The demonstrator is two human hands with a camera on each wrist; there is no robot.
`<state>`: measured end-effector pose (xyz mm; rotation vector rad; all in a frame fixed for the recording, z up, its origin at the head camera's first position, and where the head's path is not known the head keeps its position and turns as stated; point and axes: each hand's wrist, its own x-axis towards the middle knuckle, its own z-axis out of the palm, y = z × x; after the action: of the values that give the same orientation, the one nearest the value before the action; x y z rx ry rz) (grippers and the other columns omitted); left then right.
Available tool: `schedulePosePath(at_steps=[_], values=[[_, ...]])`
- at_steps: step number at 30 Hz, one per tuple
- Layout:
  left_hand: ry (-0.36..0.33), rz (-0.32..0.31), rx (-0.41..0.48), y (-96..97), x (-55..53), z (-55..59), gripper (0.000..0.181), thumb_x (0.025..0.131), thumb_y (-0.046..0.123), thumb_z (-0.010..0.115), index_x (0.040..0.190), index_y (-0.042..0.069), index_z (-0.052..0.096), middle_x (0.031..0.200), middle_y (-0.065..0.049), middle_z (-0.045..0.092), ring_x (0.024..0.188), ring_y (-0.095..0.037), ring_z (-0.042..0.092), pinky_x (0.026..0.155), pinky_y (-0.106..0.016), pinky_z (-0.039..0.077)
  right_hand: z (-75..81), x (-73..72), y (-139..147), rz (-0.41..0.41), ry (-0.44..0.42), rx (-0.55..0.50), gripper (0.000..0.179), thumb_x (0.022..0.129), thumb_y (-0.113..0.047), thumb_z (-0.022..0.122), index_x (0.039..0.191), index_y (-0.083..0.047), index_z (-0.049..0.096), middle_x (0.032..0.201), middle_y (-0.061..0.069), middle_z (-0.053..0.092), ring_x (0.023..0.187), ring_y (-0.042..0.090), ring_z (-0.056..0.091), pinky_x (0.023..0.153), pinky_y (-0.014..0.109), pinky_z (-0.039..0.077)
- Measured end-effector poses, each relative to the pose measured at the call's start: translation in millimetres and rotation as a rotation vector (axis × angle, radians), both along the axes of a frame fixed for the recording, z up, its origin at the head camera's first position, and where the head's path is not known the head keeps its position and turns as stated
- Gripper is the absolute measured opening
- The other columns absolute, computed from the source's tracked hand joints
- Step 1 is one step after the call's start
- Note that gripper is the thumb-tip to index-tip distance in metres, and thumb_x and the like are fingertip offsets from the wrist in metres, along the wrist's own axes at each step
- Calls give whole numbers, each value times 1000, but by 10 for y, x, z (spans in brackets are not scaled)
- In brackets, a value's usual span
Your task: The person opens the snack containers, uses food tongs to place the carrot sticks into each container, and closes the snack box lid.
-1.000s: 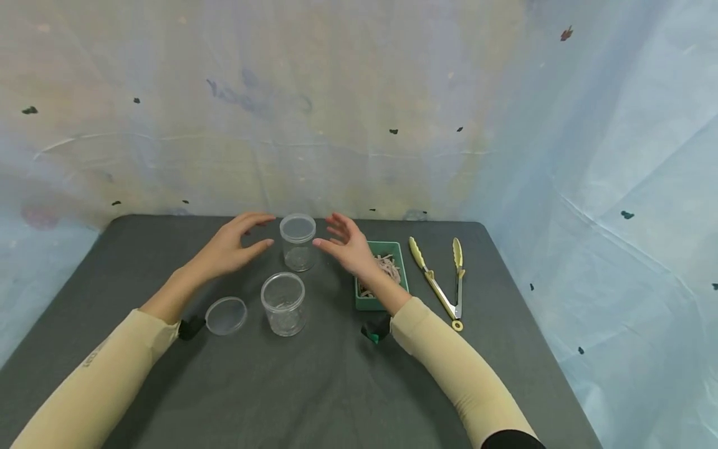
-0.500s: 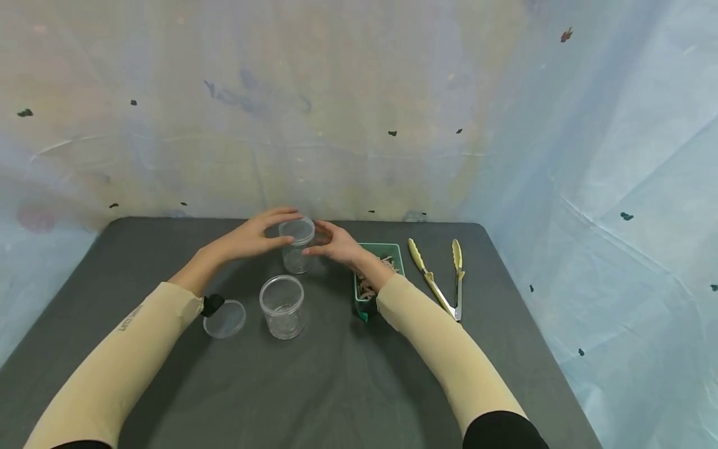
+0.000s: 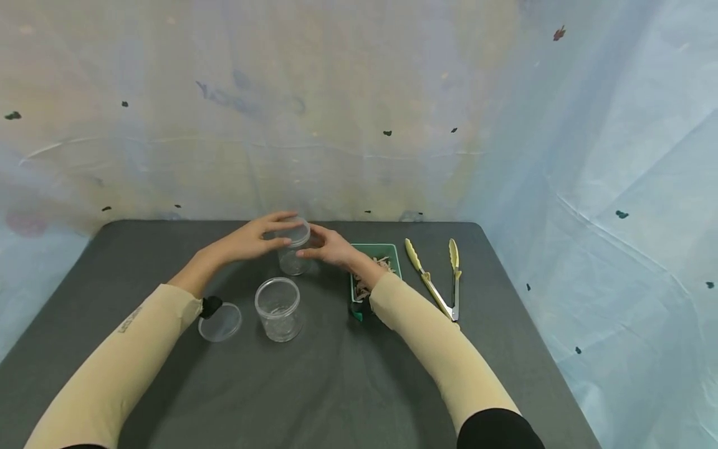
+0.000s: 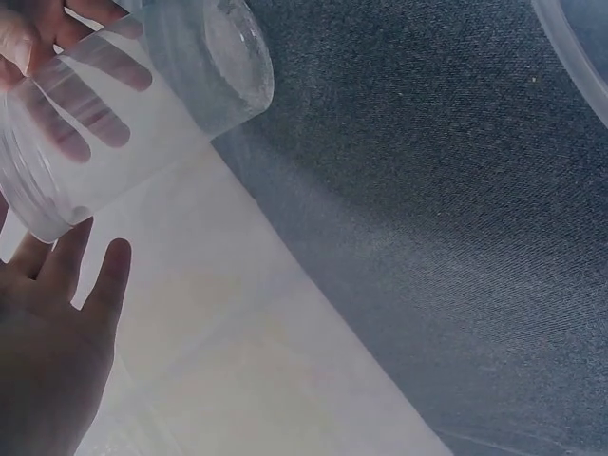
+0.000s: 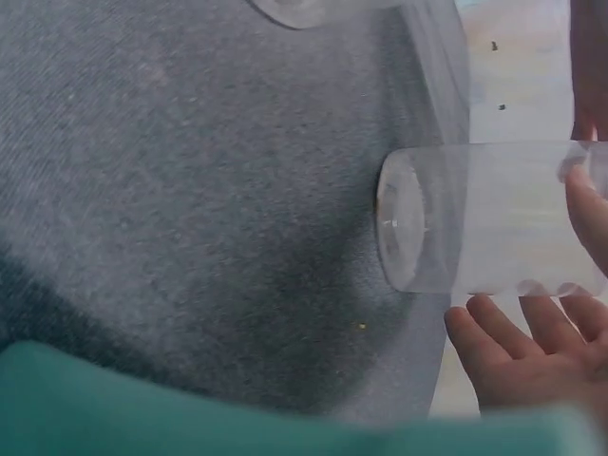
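At the far side of the table stands a clear plastic jar with its lid on. My left hand holds the lid end from the left, thumb in front and fingers over and behind. From the right, my right hand grips the jar's side. In the left wrist view the right fingers show through the clear wall of the jar. The right wrist view shows the jar's base at the table. Nearer to me is a second clear jar without a lid, beside a loose clear lid.
A green basket with brownish shredded strips sits to the right, partly behind my right forearm. Tongs with yellow tips lie spread beyond it. The dark tablecloth ends at a pale plastic curtain.
Both hands, apart on either side of the far jar one second ago, have closed in on it: the left at the lid, the right at the side. The view has shifted slightly.
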<state>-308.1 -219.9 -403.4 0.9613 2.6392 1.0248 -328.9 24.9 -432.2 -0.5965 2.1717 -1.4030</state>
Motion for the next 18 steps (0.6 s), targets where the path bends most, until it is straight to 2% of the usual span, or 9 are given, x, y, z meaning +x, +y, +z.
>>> schedulePosePath(at_steps=[7, 14, 18], values=[[41, 8, 2, -2, -2, -15, 53, 108, 24, 61, 156, 8, 49, 167, -20, 29, 153, -48, 22, 114, -71, 29, -18, 40, -18, 5, 104, 38, 79, 100, -25, 73, 165, -16, 30, 164, 7, 40, 146, 28, 46, 109, 45, 48], [79, 120, -52, 48, 17, -19, 61, 100, 33, 72, 153, 10, 53, 160, -22, 37, 145, -48, 36, 107, -69, 39, -24, 43, -14, 18, 158, 77, 75, 101, -28, 72, 164, -17, 33, 163, 6, 43, 144, 26, 49, 108, 43, 50], [66, 172, -70, 76, 24, -38, 69, 99, 44, 72, 155, 9, 50, 158, -22, 33, 141, -48, 38, 105, -68, 41, -28, 48, -19, 17, 167, 85, 74, 101, -27, 72, 164, -17, 34, 163, 7, 43, 142, 26, 51, 105, 43, 52]])
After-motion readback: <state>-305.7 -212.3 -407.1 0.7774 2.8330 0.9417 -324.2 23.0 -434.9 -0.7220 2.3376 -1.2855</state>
